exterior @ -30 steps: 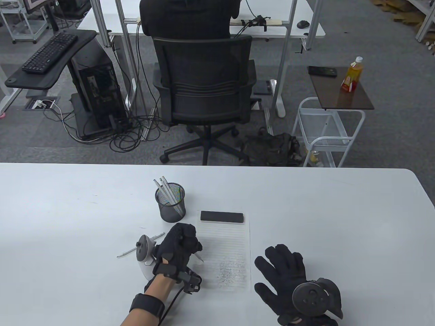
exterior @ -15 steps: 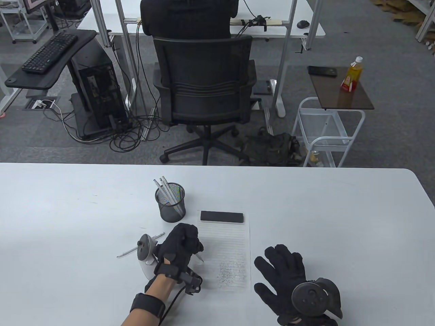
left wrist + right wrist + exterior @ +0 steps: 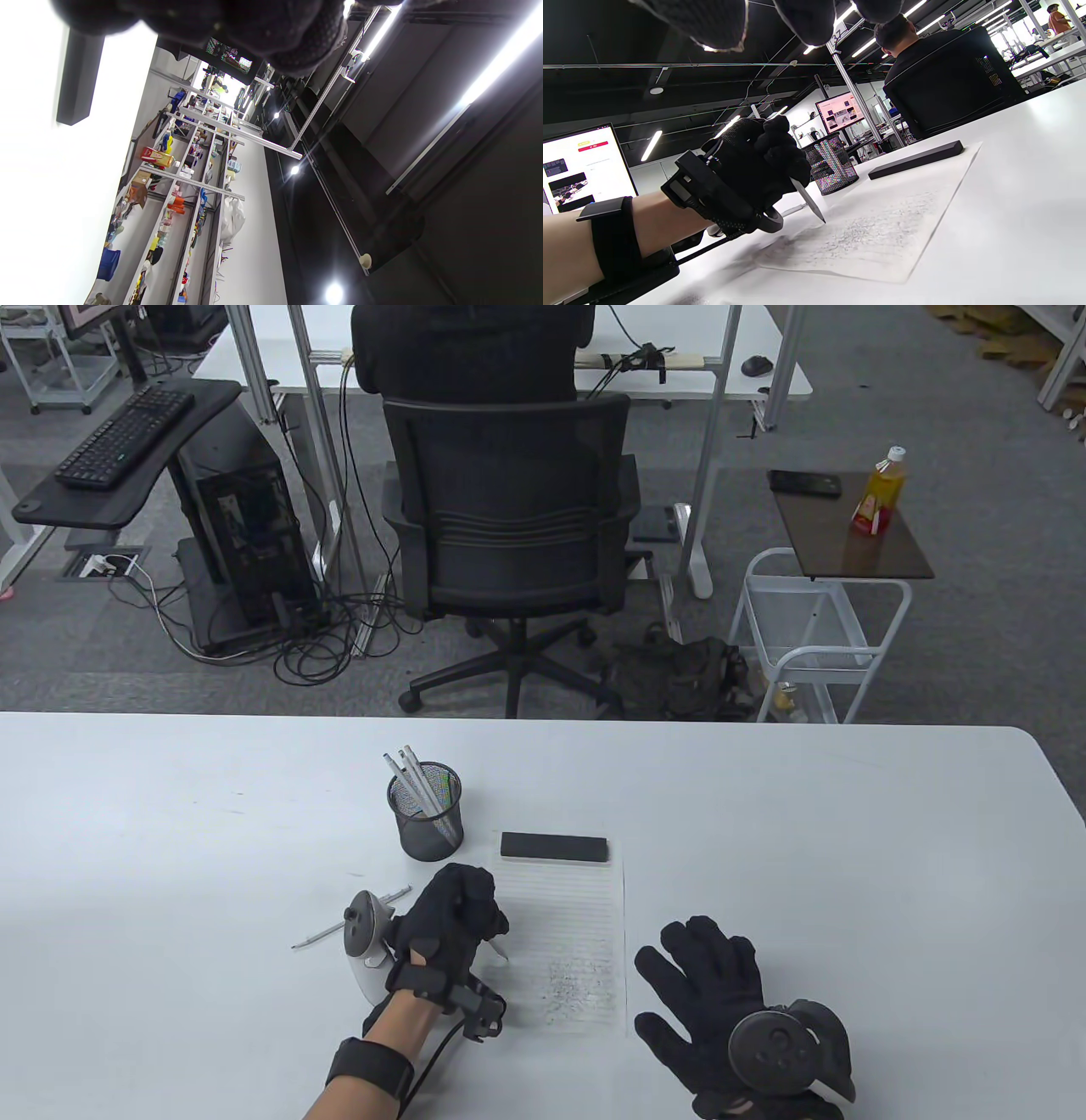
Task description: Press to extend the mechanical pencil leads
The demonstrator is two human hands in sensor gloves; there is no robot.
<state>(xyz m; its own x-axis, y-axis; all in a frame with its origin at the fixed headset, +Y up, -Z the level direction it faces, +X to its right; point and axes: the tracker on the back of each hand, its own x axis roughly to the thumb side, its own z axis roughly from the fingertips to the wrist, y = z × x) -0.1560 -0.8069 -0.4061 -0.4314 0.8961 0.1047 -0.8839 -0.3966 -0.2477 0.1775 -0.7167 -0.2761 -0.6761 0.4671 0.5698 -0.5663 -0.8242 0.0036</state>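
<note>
Risk first, as a judgement. The held pencil's tip hovers just above the lined paper point(image 3: 564, 937), over the grey lead smudges. If the thumb presses the cap while the tip is low or touching the sheet, fresh lead could snap or jam. The fist wraps the barrel with gloved fingers; a slip in that grip would tilt the tip into the paper.

Left to right across the table point(image 3: 170, 814):

- A loose mechanical pencil point(image 3: 318, 935) lies flat, just left of the left hand's tracker point(image 3: 365, 929).
- Left hand point(image 3: 450, 920): closed in a fist around a second mechanical pencil point(image 3: 808, 200), tip down and slanted toward the paper, tip just clear of the sheet in the right wrist view. Thumb sits on top of the fist; whether it is pressing the cap cannot be told. Forearm comes in low from the near edge, wrist raised off the table.
- Mesh pen cup point(image 3: 426, 814) stands behind the left hand, more pencils upright in it.
- Black bar point(image 3: 555, 847) lies across the top of the paper.
- Right hand point(image 3: 713, 993): flat on the table, palm down, fingers spread wide, holding nothing, just beside the paper's right edge.
</note>
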